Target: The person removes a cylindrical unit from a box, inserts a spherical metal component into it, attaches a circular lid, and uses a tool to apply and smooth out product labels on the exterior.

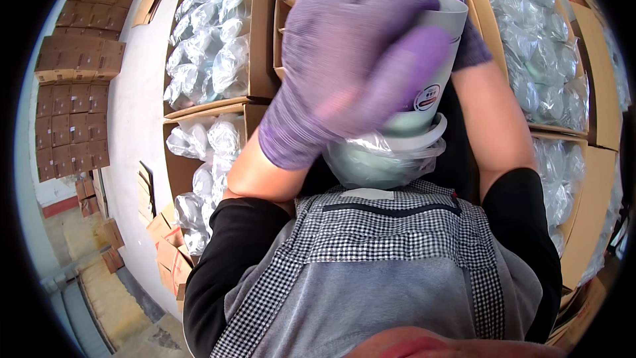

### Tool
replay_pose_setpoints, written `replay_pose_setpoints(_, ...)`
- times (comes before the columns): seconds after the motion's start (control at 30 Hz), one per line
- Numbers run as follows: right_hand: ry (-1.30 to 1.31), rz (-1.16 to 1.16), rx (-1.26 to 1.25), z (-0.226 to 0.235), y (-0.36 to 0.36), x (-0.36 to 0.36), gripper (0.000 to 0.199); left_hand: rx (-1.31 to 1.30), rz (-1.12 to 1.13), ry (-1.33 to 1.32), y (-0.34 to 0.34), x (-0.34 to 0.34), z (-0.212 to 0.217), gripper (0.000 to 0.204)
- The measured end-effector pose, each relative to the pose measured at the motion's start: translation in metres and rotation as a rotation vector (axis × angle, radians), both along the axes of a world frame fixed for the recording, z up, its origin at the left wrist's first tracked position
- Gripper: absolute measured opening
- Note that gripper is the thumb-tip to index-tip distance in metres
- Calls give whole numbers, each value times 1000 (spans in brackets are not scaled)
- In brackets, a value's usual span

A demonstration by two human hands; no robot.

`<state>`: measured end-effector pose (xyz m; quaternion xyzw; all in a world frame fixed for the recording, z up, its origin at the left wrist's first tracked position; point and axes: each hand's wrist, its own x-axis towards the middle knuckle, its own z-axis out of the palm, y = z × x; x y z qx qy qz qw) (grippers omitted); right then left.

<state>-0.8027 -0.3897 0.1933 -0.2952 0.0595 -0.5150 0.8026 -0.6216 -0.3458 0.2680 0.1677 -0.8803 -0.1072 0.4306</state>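
A grey-white tumbler (447,43) with a round sticker on its side stands tilted in front of my chest. Its near end is pale green with a light loop handle (434,134), and clear plastic wrap (381,159) bunches around that end. My left hand (358,59), in a purple knit glove and smeared by motion, closes over the tumbler with the thumb across its side. On the far side, my right hand (472,46), also gloved, is mostly hidden behind the tumbler. Curled purple fingers show near its top rim.
Cartons of plastic-wrapped items stand at the left (218,33) and right (536,46). Ahead of my hands is a divided carton (285,20). Stacked brown boxes (73,106) line the far left, and flattened cardboard (172,252) lies at the lower left.
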Motion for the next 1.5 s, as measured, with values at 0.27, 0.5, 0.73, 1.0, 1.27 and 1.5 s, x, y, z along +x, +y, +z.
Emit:
replay_pose_setpoints(0.27,247,-177,-156,-41,-27,-15,29,498,12,218,-13,0,-14,29)
replay_pose_setpoints(0.5,1380,-766,-807,37,41,-11,46,835,-827,913,-105,30,-112,55)
replay_pose_setpoints(0.73,1556,-684,-744,43,33,-26,34,1322,-311,809,-82,7,-82,68)
replay_pose_setpoints(1.0,741,-381,-619,-64,-34,-46,29,518,-125,266,-50,10,-53,45)
replay_pose_setpoints(1.27,557,-284,-277,-65,-27,-27,36,408,54,85,-35,9,-37,53)
replay_pose_setpoints(1.5,1523,-1033,-858,2,32,-4,49,1204,-854,949,-125,27,-145,48)
